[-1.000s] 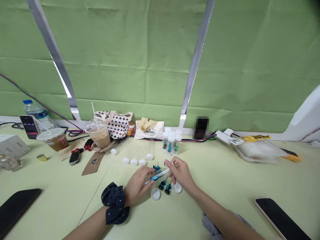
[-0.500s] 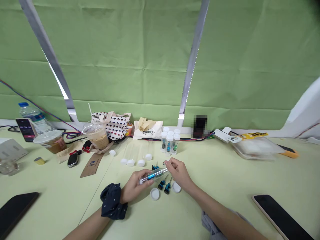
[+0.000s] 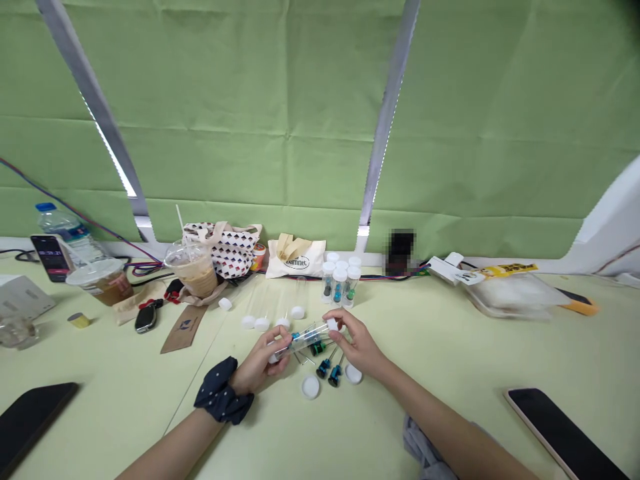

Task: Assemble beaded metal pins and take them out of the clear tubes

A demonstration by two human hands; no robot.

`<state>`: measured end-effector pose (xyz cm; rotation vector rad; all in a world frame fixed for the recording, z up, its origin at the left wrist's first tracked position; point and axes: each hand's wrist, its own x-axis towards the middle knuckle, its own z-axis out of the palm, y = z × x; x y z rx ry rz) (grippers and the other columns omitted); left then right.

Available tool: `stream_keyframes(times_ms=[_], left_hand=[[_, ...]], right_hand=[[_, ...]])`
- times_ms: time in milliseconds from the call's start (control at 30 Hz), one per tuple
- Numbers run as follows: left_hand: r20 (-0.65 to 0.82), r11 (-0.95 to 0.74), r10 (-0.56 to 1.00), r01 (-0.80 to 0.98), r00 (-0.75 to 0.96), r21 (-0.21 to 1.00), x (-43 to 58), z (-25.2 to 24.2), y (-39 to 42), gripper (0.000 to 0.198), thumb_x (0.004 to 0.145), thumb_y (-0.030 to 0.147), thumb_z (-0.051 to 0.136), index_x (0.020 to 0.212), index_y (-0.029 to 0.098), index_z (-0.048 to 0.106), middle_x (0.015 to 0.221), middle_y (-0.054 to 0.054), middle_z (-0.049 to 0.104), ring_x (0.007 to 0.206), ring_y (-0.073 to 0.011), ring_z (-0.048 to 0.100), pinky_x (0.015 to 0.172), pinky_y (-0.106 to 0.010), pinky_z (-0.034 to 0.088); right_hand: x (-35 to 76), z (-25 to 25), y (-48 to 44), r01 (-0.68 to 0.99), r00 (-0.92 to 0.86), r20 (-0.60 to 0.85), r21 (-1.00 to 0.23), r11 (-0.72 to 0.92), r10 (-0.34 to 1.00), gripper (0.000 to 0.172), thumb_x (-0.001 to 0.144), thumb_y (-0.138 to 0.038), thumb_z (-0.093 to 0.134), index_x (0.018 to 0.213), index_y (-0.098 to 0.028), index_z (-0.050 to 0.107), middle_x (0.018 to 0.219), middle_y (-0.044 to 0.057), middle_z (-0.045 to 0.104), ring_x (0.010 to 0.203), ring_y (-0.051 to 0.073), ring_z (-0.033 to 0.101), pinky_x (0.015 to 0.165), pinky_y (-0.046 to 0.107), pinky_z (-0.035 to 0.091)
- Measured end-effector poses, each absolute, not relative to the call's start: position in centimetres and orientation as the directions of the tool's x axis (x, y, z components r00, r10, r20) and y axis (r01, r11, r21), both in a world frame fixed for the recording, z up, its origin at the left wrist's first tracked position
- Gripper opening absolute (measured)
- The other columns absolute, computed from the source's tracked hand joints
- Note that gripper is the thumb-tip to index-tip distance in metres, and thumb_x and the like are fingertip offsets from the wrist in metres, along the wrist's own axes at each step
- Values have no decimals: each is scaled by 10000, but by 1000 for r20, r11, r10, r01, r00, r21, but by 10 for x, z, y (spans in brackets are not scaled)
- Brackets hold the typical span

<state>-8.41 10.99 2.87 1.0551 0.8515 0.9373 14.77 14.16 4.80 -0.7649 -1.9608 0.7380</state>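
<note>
My left hand (image 3: 259, 365) is closed around the lower end of a clear tube (image 3: 309, 336), which tilts up to the right. A bit of blue shows beside my left fingers, at the tube's lower part. At the upper end, my right hand (image 3: 361, 343) pinches a white cap (image 3: 332, 325); whether it is fully seated I cannot tell. Beneath the tube lie several small blue-and-black pieces with thin metal shafts (image 3: 324, 368). Two loose white caps rest nearby, one in front (image 3: 311, 387) and another under my right wrist (image 3: 353, 373).
Several filled capped tubes (image 3: 340, 283) stand grouped behind my hands. Clear tubes with white caps (image 3: 262, 324) lie to their left. Drink cups (image 3: 197, 273), a car key (image 3: 146, 319) and a brown card (image 3: 185, 328) are at left. A phone (image 3: 560, 433) lies at right.
A white cap now sits at the tube's right end, between my right fingers. My left hand and the tube have shifted slightly left.
</note>
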Motion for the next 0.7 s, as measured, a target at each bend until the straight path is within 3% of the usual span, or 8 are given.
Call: stream_keyframes(times_ms=[167,267,367,533,700], left_hand=[[-150,210,958,-244,243,947,-88,27,115,328,829,481,558,765,182,439,467,42,492,338,-35,230,372,-189,90],[-77,125,976,-232,205,965,-87,28,115,331,820,461,587,760,147,502,604,3,552,408,-29,292,409,-190,133],[-28,63,986,-214,164,975,-86,29,114,334,811,449,611,740,132,532,652,7,514,469,-34,303,431,-188,169],[-14,36,992,-179,123,983,-85,26,115,332,803,457,622,768,131,572,680,8,473,506,-48,296,438,-196,181],[-31,62,976,-140,215,988,-85,23,115,362,833,482,572,789,122,577,601,26,430,455,-41,259,421,-212,136]], right_hand=[[157,39,156,205,-301,537,-771,603,788,185,867,-313,524,1027,-221,505,1050,80,596,989,205,569,840,341,459],[165,34,164,319,-336,466,-762,564,819,127,814,-289,585,885,-213,513,1005,68,627,971,218,589,879,384,444],[167,35,164,434,-393,435,-690,580,811,93,794,-270,600,807,-206,533,1031,71,643,1030,247,575,941,453,392],[161,44,153,390,-426,532,-621,679,731,222,796,-285,620,1007,-230,575,1177,87,596,1150,249,517,990,445,367],[158,49,144,366,-560,525,-538,759,641,324,841,-331,600,1160,-278,598,1287,77,514,1221,242,446,1028,427,338]])
